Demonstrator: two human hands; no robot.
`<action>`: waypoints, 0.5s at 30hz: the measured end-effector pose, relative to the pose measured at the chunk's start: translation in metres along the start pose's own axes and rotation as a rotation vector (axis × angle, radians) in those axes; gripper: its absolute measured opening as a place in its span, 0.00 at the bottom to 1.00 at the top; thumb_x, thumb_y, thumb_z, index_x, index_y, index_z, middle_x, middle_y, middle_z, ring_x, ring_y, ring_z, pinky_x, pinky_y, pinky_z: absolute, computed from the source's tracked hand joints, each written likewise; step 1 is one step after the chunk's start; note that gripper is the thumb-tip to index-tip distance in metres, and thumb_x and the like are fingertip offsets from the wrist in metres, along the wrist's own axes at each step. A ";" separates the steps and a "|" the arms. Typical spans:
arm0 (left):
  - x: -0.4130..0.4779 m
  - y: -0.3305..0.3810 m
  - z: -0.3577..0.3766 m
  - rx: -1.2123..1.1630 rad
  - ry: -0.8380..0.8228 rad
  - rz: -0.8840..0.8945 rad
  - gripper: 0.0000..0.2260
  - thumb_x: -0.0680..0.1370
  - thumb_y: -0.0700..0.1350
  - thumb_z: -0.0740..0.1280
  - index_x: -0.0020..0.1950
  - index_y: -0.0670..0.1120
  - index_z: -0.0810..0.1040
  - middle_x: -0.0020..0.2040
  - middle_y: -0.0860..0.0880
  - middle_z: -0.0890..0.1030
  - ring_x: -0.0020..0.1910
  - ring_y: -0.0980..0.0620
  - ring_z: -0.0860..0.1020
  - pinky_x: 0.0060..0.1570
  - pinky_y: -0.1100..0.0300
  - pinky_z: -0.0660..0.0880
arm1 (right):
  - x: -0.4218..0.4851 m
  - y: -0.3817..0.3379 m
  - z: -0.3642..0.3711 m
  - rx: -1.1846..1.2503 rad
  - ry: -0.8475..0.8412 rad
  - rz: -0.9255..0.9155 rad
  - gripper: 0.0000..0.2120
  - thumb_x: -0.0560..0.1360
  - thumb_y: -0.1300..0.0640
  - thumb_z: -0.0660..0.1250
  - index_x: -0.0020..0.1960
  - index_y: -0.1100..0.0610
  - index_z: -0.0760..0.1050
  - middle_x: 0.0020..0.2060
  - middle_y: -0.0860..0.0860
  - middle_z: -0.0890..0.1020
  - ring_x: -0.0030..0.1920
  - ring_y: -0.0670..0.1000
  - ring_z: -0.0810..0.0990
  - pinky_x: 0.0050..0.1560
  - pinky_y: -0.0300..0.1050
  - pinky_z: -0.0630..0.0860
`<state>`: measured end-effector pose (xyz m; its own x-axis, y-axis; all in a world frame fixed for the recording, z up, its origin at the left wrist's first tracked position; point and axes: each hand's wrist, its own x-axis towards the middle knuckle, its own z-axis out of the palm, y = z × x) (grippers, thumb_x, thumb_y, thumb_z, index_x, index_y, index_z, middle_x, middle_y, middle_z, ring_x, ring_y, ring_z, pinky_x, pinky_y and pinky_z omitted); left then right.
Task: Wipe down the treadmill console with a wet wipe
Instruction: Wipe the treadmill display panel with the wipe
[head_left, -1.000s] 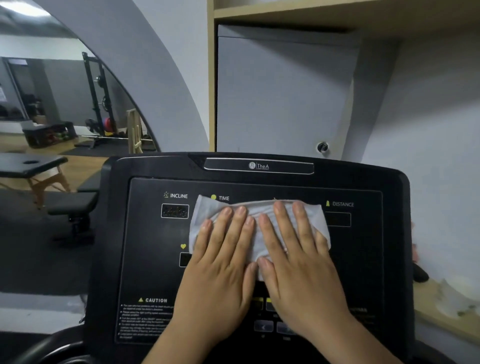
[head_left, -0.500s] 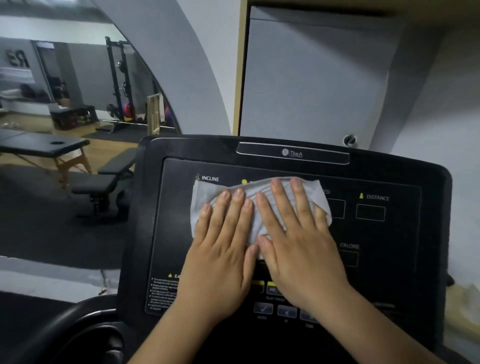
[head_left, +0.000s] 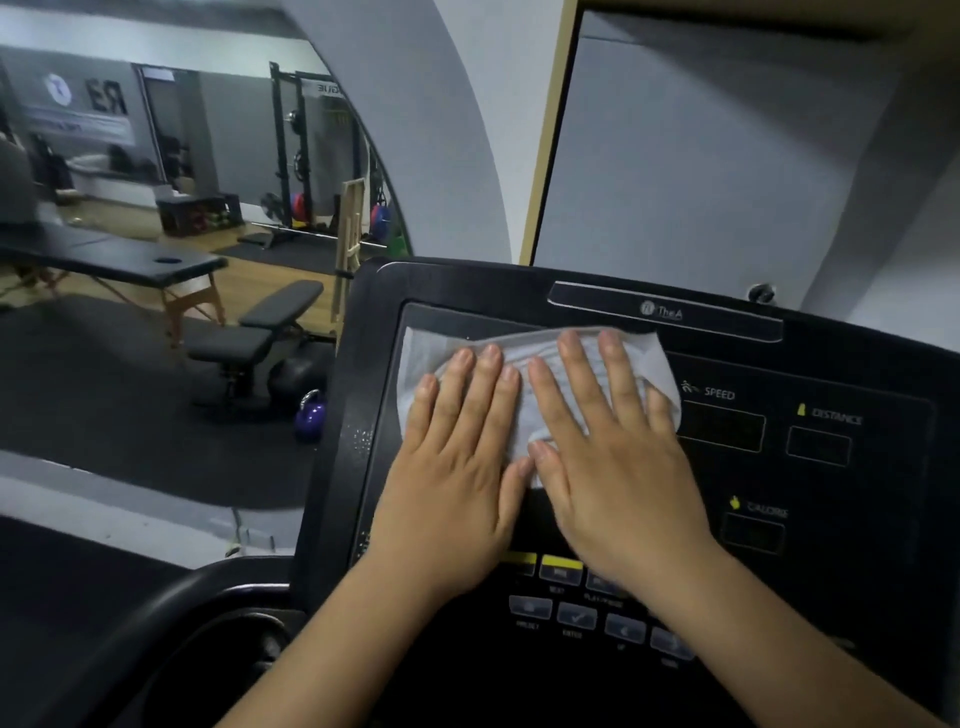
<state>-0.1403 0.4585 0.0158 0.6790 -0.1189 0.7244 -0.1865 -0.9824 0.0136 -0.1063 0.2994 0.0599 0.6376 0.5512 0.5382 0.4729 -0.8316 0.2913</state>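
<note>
At the far left of the frame, a black massage table (head_left: 130, 260) on wooden legs is seen on the gym floor, with a black weight bench (head_left: 260, 325) to its right and a squat rack (head_left: 291, 156) behind, at the back of the room. A purple kettlebell (head_left: 310, 415) is set on the dark floor just beside the left edge of the treadmill console (head_left: 810, 353). A curved black handlebar (head_left: 156, 608) is seen at the lower left.

On the upper left part of the console's panel, a white wet wipe (head_left: 418, 358) is spread out, somewhat wrinkled. It is pressed flat against the panel by the left hand (head_left: 457, 467), whose fingers are straight and close together on the wipe. Directly to its right, thumb beside thumb, the right hand (head_left: 613, 467) is laid on the wipe in the same way, its fingers straight and slightly spread. Nothing is gripped by either hand.

Further right, the SPEED label (head_left: 719, 393), the DISTANCE label (head_left: 836, 417) and the CALORIE label (head_left: 766, 511) are left uncovered on the panel. A row of buttons (head_left: 576, 616) is visible below the hands. At the upper right, a grey cabinet door (head_left: 701, 156) is seen behind the console.
</note>
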 end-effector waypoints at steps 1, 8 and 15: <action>-0.012 0.000 0.002 0.005 -0.004 -0.007 0.28 0.83 0.53 0.50 0.80 0.40 0.53 0.81 0.42 0.50 0.80 0.43 0.48 0.77 0.43 0.49 | -0.008 -0.005 0.005 0.002 -0.003 -0.017 0.30 0.81 0.44 0.48 0.80 0.52 0.50 0.80 0.54 0.49 0.79 0.58 0.43 0.72 0.55 0.47; 0.005 -0.023 -0.001 0.025 0.025 -0.018 0.29 0.83 0.54 0.49 0.80 0.40 0.53 0.81 0.42 0.52 0.80 0.44 0.48 0.77 0.44 0.49 | 0.021 -0.006 -0.001 -0.034 0.006 -0.066 0.29 0.81 0.43 0.47 0.79 0.49 0.49 0.79 0.52 0.49 0.79 0.57 0.44 0.71 0.54 0.46; 0.012 -0.029 -0.009 -0.018 0.029 -0.101 0.28 0.84 0.53 0.48 0.80 0.40 0.49 0.81 0.42 0.48 0.80 0.45 0.44 0.78 0.46 0.45 | 0.045 -0.016 -0.010 -0.035 0.018 -0.069 0.28 0.81 0.44 0.45 0.79 0.51 0.47 0.80 0.53 0.45 0.79 0.57 0.40 0.73 0.53 0.40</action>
<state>-0.1331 0.4873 0.0309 0.6744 -0.0154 0.7382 -0.1311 -0.9864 0.0991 -0.0915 0.3368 0.0873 0.5932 0.6058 0.5301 0.4934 -0.7940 0.3552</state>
